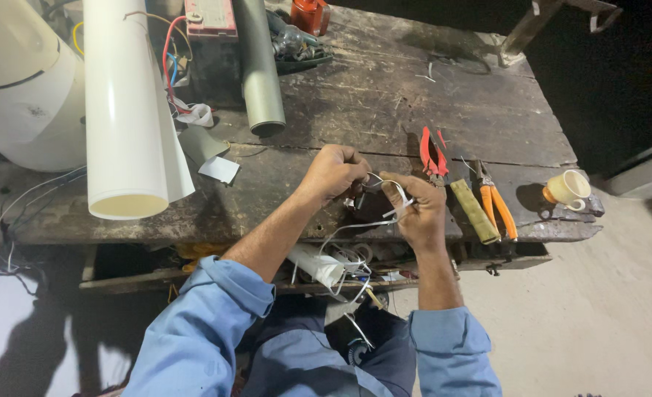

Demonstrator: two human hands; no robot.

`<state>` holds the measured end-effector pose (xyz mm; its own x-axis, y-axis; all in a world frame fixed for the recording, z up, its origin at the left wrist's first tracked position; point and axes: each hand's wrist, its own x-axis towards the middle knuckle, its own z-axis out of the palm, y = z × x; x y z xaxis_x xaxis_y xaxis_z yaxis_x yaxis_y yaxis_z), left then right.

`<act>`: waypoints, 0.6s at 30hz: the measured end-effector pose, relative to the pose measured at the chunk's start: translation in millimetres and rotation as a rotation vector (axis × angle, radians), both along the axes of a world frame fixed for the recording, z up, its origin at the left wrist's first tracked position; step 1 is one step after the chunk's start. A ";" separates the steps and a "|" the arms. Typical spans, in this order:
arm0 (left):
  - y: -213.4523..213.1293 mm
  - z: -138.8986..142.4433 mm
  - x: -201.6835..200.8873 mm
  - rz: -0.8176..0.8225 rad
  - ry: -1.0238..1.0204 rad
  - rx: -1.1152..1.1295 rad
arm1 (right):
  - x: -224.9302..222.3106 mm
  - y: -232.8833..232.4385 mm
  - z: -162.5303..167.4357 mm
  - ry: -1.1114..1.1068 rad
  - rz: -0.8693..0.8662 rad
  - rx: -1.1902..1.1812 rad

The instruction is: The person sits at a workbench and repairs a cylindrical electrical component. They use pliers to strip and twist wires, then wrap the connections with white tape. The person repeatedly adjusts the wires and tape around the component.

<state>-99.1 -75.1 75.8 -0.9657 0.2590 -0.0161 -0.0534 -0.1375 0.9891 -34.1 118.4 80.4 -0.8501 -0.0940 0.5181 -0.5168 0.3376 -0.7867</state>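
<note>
left hand (pixel 331 173), right hand (pixel 419 209), fingers pinched, close together

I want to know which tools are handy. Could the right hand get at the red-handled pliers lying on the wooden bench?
Probably yes. The red-handled pliers lie just beyond the right hand with bare wooden bench between, but that hand is holding white wires, which it would have to release first.

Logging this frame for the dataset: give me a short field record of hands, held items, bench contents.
left hand: closed on a small dark part
right hand: gripping white wires that loop to the part
surface: worn wooden workbench
tools right of hands: red-handled pliers, orange-handled pliers
far right: cream cup
left side: white pipe, grey pipe
</note>
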 end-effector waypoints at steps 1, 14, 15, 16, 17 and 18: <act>-2.1 0.0 0.8 -0.013 0.010 0.010 | -0.1 -1.3 -0.3 -0.020 -0.036 -0.039; -12.3 -11.2 5.8 0.004 -0.073 0.363 | -2.3 -7.3 -0.9 -0.185 0.054 -0.104; -5.5 -10.6 6.3 0.022 -0.050 0.405 | -2.3 -7.2 -2.3 -0.181 0.056 -0.085; 1.6 -9.5 7.8 0.079 0.027 0.349 | -2.4 -7.4 -3.6 -0.176 0.058 -0.067; 10.0 -8.4 11.1 0.133 0.101 0.293 | -2.0 -7.3 -5.4 -0.181 0.074 -0.087; 16.6 -6.7 14.5 0.187 0.177 0.236 | -2.2 -7.2 -6.7 -0.184 0.090 -0.107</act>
<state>-84.6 -58.5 69.2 -0.9794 0.0539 0.1947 0.1635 -0.3547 0.9206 -36.2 111.2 73.7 -0.9218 -0.1262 0.3665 -0.3858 0.2064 -0.8992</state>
